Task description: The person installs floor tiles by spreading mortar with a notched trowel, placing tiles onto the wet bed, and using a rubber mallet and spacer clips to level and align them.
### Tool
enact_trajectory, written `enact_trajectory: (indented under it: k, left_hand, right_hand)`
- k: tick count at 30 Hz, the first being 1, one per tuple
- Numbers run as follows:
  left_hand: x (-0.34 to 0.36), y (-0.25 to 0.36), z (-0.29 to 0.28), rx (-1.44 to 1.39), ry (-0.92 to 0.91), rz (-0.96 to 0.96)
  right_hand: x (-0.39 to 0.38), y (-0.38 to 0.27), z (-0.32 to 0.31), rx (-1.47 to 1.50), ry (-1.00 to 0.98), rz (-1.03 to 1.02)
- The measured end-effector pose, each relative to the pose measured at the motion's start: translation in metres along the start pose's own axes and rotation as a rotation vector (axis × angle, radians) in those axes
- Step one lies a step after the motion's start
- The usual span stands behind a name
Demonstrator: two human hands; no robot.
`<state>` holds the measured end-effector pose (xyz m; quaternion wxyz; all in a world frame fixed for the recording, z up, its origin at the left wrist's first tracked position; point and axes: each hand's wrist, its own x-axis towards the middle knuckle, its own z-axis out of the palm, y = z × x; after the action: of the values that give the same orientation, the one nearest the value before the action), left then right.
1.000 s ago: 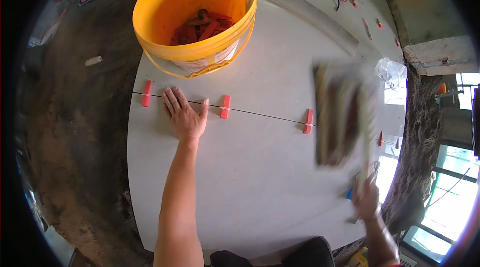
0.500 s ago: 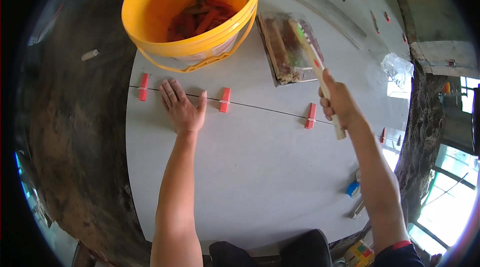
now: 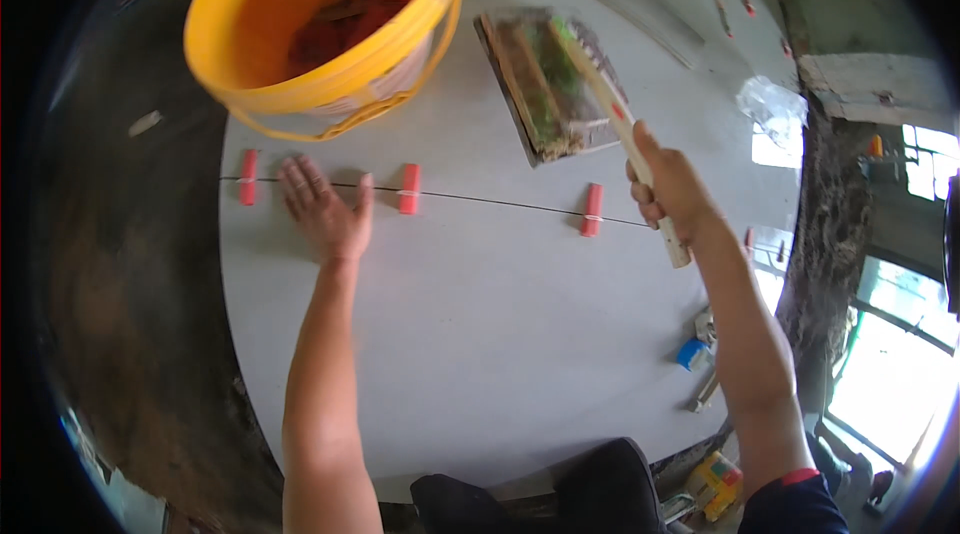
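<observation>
My left hand (image 3: 325, 216) lies flat with fingers spread on the grey tile surface (image 3: 460, 334), across a thin dark joint. Beside it stand two red levelling wedges, one to the left (image 3: 249, 177) and one to the right (image 3: 410, 189), each with a white clip in the joint. A third red wedge (image 3: 592, 211) sits further right. My right hand (image 3: 672, 186) is closed round the pale handle of a long tool (image 3: 612, 104), raised over the surface. Its far end, green near the tip, is blurred against a brown block-like thing (image 3: 530, 84), so its kind is unclear.
A yellow bucket (image 3: 425, 39) with red pieces inside stands at the upper left. At the right lie a crumpled clear plastic bag (image 3: 772, 109) and a blue roll (image 3: 691, 354). A long grey bar (image 3: 640, 19) lies behind the block. Dark rough floor (image 3: 120, 264) borders the tiles.
The whole view has shifted, so things appear further left. My left hand keeps its place between the two wedges, and my right hand still holds the tool up.
</observation>
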<state>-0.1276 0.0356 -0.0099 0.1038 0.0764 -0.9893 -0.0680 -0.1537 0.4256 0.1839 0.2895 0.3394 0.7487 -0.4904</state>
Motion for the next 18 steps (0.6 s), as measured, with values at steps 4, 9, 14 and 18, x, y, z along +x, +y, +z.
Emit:
enact_trajectory:
  k: [4, 9, 14, 18]
  left_hand:
    - [-0.001, 0.001, 0.003, 0.031, 0.022, 0.014]
    - [0.003, 0.021, 0.008, 0.013, 0.041, 0.044]
    - [-0.003, 0.009, 0.013, 0.060, 0.039, 0.056]
    - [-0.001, -0.014, 0.020, 0.075, 0.077, 0.077]
  right_hand:
    - [-0.061, 0.003, -0.047, 0.047, 0.261, -0.278]
    - [0.017, 0.146, -0.066, -0.527, 0.852, -0.579]
    - [0.005, 0.118, -0.110, 0.331, 0.225, 0.210]
    - [-0.030, 0.126, -0.116, 0.347, 0.365, 0.024]
